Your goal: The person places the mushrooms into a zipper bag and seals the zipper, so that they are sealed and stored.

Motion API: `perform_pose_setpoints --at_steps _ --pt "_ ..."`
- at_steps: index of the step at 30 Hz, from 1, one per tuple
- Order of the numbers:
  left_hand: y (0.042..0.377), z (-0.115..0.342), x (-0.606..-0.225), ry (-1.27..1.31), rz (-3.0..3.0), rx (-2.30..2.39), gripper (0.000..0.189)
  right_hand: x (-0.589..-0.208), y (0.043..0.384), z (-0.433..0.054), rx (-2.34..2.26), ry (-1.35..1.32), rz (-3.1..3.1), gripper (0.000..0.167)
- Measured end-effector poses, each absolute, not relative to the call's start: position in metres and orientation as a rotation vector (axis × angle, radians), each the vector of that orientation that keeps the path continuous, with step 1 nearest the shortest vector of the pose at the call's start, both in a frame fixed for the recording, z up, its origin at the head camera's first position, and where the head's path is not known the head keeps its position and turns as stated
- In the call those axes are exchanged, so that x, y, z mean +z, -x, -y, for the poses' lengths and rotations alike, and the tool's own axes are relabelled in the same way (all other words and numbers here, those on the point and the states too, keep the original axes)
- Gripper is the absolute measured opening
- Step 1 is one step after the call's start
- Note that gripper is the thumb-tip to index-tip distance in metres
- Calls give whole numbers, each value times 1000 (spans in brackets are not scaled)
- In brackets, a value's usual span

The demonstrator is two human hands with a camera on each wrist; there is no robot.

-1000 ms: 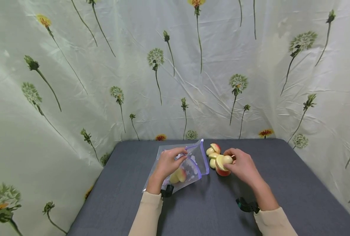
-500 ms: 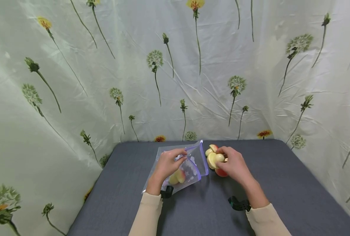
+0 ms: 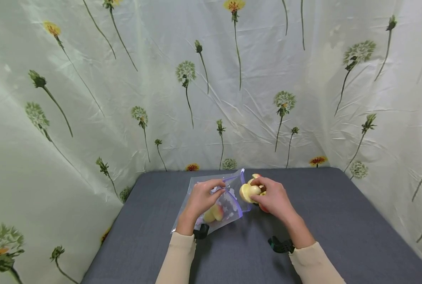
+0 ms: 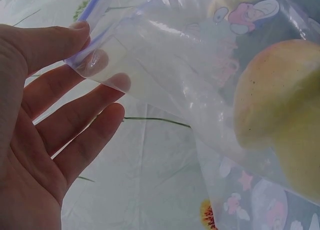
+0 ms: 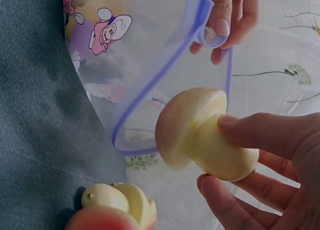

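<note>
Bag (image 3: 228,203) and pale yellow piece (image 5: 202,132) lie just beside each other in front of the person; the bag's mouth gapes towards the right hand (image 3: 276,199), its purple rim (image 5: 157,75) bent apart, so that the piece sits at the mouth's right side; whether its leading part is already past the rim, I cannot tell. The piece is mushroom-like in outline, a broad cap joined to a rounded knob; its long axis points roughly from the right hand towards the mouth, cap foremost, knob at the fingers.

The right hand is the nearer to the piece and has it pinched, thumb against the knob and fingers along its other side; the cap stands free of the grip. The left hand (image 3: 201,197) pinches the rim between thumb and forefinger, its other fingers spread, some of them showing through the clear film; it touches none of the pieces.

Inside the bag rest other pale pieces (image 3: 213,213), well below the pinched rim; more pieces (image 5: 107,196) and a red one (image 5: 102,219) lie close together on the dark table (image 3: 143,236), near the right hand and partly hidden behind it in the head view.
</note>
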State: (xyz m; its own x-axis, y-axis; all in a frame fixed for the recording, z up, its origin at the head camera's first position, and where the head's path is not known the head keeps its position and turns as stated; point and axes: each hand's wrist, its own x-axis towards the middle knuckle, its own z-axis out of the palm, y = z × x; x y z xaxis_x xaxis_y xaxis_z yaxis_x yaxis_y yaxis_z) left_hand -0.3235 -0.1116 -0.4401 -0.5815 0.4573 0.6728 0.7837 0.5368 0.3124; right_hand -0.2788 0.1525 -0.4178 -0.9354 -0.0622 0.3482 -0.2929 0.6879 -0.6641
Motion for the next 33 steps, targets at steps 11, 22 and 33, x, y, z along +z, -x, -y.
perform_pose_setpoints --at_steps 11,22,33 --pt "322 113 -438 1008 2259 -833 12 -428 286 -143 1219 -370 2605 31" --pt "323 113 -438 1026 2239 -854 12 -432 286 -133 1306 -457 2609 31" --pt "322 113 -438 1034 2236 -870 12 -440 289 -126 1304 -509 2649 30"
